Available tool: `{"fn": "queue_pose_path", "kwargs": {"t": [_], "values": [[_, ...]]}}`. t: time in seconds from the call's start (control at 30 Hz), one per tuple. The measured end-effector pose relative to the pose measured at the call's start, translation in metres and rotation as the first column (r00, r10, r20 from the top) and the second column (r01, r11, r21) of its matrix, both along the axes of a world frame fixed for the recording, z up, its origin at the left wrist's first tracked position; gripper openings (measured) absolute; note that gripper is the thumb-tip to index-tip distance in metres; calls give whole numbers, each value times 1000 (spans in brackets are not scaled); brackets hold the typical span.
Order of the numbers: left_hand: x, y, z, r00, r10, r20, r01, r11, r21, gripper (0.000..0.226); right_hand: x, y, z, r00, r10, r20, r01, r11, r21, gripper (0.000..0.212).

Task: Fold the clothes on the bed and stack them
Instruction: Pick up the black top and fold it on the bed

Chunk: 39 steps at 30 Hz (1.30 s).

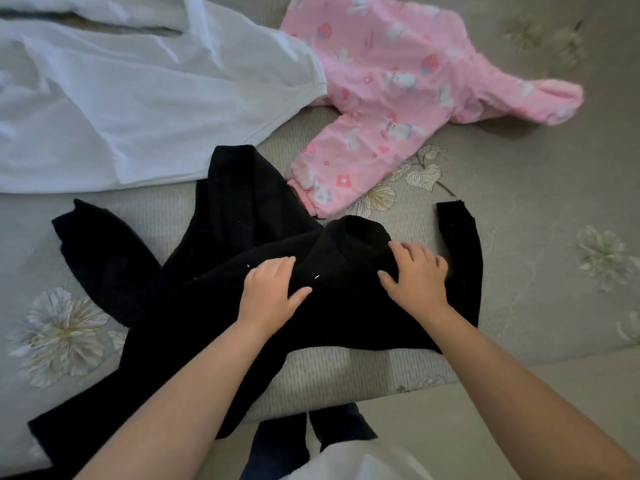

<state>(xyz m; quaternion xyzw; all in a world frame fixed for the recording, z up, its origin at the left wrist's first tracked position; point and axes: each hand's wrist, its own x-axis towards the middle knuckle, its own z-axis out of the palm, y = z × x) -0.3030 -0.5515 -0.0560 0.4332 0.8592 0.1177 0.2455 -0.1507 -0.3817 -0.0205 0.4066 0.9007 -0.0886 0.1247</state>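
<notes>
A black sweater point(221, 258) lies spread and crumpled on the bed's near edge, collar toward the far side, one sleeve bent up at the right. My left hand point(272, 292) rests flat on its chest, fingers apart. My right hand point(417, 275) presses flat just right of the collar, fingers apart. A white shirt point(138, 109) lies unfolded at the far left. A pink printed child's jacket point(398, 98) lies unfolded at the far right, one sleeve reaching toward the sweater.
The bed point(536, 254) has a grey-beige cover with embroidered flowers. Its front edge runs along the bottom, with my legs in dark trousers point(277, 445) below it. Bare cover shows at the right and near left.
</notes>
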Motion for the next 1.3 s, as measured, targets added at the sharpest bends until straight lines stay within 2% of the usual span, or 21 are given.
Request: {"fn": "queue_pose_path", "kwargs": {"t": [0.03, 0.07, 0.13, 0.2, 0.27, 0.3, 0.37, 0.43, 0.5, 0.53, 0.63, 0.7, 0.8, 0.9, 0.97, 1.03, 1.1, 1.17, 1.2, 1.23, 1.3], "values": [[3, 4, -4, 1000, 15, -18, -16, 999, -31, 42, -1, 3, -4, 994, -18, 103, 25, 998, -64, 36], [4, 7, -6, 999, 22, -37, -24, 998, -55, 33, 0, 3, -9, 986, 30, 165, -13, 994, -104, 30], [1, 9, -4, 998, 46, -40, -49, 996, -80, 24, 7, -8, -11, 968, 195, 159, -170, 973, -159, 28], [-9, -4, 1, 997, 60, -50, -67, 985, -162, 22, 20, -32, -12, 950, 309, 54, -283, 918, -277, 26], [-27, -32, 3, 991, -20, -129, -25, 940, -340, 19, 29, -54, -8, 940, 314, -132, -339, 829, -445, 19], [-36, -48, 6, 986, -53, -160, -21, 903, -429, 17, 33, -61, -5, 932, 281, -231, -360, 806, -471, 14], [-47, -77, 13, 979, -25, -205, -82, 865, -496, 13, 40, -66, -4, 902, 123, -413, -294, 877, -380, 14], [-49, -90, 19, 977, 14, -212, -112, 883, -457, 7, 41, -58, -6, 904, -51, -424, -113, 928, -354, 23], [-43, -89, 21, 987, -8, -158, -39, 955, -294, 26, 39, -45, -15, 948, -161, -275, 30, 903, -428, 35], [-40, -83, 23, 988, -53, -143, 27, 984, -178, 35, 39, -38, -20, 968, -157, -197, 47, 880, -473, 39], [-29, -63, 24, 970, -214, -117, 222, 974, 53, 52, 32, -25, -36, 992, -8, -122, -59, 848, -527, 47], [-24, -51, 21, 980, -196, -35, 199, 976, 86, 51, 22, -19, -43, 995, 51, -89, -93, 818, -567, 49], [-20, -32, 13, 991, -127, 33, 125, 991, 56, 49, 6, -17, -51, 992, 130, 6, -98, 777, -622, 51], [-22, -17, 3, 972, -229, 50, 234, 963, -132, 52, -3, -20, -52, 946, 293, 137, -135, 742, -657, 49], [-22, -15, 3, 955, -296, 28, 297, 945, -140, 37, -2, -19, -47, 900, 386, 204, -182, 757, -627, 39], [-26, -16, 10, 978, -206, 38, 205, 978, 24, 24, 6, -12, -39, 850, 460, 256, -256, 786, -562, 22], [-34, -16, 27, 991, -12, 131, -9, 987, 158, 19, 19, -4, -26, 798, 518, 307, -320, 797, -511, 18], [-45, -13, 47, 984, 61, 167, -101, 964, 245, 16, 31, 3, -10, 790, 536, 298, -365, 801, -475, 21], [-50, -9, 56, 984, 66, 167, -110, 957, 270, 15, 35, 6, -2, 815, 517, 259, -370, 810, -454, 21], [-55, -5, 64, 983, 75, 166, -121, 950, 287, 14, 37, 10, 6, 868, 465, 172, -355, 826, -438, 21], [-64, 2, 82, 978, 133, 159, -180, 927, 329, 15, 32, 15, 29, 970, 235, -70, -239, 847, -475, 7]]}}
